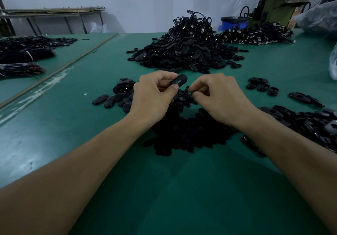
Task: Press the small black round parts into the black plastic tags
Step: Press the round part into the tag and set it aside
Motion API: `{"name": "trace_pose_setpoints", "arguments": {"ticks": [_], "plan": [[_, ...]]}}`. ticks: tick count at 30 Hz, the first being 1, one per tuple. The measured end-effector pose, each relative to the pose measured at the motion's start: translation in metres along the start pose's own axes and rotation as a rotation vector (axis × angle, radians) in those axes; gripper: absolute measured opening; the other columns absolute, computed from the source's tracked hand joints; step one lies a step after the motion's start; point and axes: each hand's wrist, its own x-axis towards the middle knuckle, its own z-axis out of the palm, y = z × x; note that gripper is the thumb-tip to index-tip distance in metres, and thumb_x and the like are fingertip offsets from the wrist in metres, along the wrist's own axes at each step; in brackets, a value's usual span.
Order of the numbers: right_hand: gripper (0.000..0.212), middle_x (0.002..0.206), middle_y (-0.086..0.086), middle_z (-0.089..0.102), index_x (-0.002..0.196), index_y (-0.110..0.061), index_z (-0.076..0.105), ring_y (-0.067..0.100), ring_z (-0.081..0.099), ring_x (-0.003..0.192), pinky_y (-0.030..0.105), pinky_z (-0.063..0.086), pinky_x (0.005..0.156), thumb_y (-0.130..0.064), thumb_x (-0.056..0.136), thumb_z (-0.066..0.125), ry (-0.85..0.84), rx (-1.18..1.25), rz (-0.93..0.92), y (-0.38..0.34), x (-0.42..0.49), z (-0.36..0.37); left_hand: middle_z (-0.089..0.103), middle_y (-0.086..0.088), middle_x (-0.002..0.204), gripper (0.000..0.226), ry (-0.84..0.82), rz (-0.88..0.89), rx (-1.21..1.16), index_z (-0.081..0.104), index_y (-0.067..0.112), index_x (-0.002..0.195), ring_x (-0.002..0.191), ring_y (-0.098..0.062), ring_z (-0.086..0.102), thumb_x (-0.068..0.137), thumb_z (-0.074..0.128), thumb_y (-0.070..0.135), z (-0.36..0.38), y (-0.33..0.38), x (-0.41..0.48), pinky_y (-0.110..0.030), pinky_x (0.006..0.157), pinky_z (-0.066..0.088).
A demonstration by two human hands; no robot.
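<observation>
Green matting [182, 189] covers the bench — at centre frame the left hand [152, 96] grips one oval black plastic tag [179, 80], the right hand [217, 96] pinches a small black round part [190, 89] beside it, not yet pressed in; heaps of loose tags [184, 52] behind remain.

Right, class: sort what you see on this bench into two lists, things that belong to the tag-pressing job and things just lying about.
Job: left hand, gripping a black plastic tag; right hand, pinching a small round part; pile of round parts; heap of tags.
Lying about: cable bundles; blue bin; green machine; metal rack.
</observation>
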Motion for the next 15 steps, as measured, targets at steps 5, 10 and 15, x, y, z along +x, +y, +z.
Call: {"name": "trace_pose_setpoints", "arguments": {"ticks": [5,10,15], "plan": [[0.010,0.081,-0.016,0.066,0.096,-0.024,0.071,-0.006,0.060,0.075,0.002,0.043,0.067,-0.015,0.093,0.066,0.099,0.104,-0.028,-0.0005,-0.0005,0.0018,0.076,0.006,0.087,0.021,-0.023,0.018,0.020,0.074,0.017,0.112,0.075,-0.007,0.073,0.091,0.073,0.013,-0.0010,0.0016,-0.0022,-0.034,0.079,0.062],[0.013,0.080,-0.013,0.070,0.096,-0.028,0.066,0.000,0.066,0.077,0.013,0.052,0.073,-0.016,0.092,0.068,0.200,0.226,-0.047,-0.0045,-0.0016,0.0023,0.075,0.005,0.089,0.020,-0.060,0.053,0.073,0.076,0.019,0.107,0.079,-0.006,0.072,0.088,0.075,0.016,-0.0009,0.0039,-0.0034,-0.032,0.081,0.062],[0.011,0.077,-0.011,0.071,0.089,-0.026,0.067,-0.001,0.068,0.075,0.019,0.056,0.077,-0.016,0.090,0.071,0.197,0.269,-0.031,-0.0045,-0.0015,0.0003,0.075,0.011,0.081,0.016,-0.065,0.080,0.079,0.076,0.024,0.098,0.073,-0.003,0.071,0.086,0.075,0.013,-0.0010,0.0067,-0.0046,-0.025,0.076,0.061]]}}
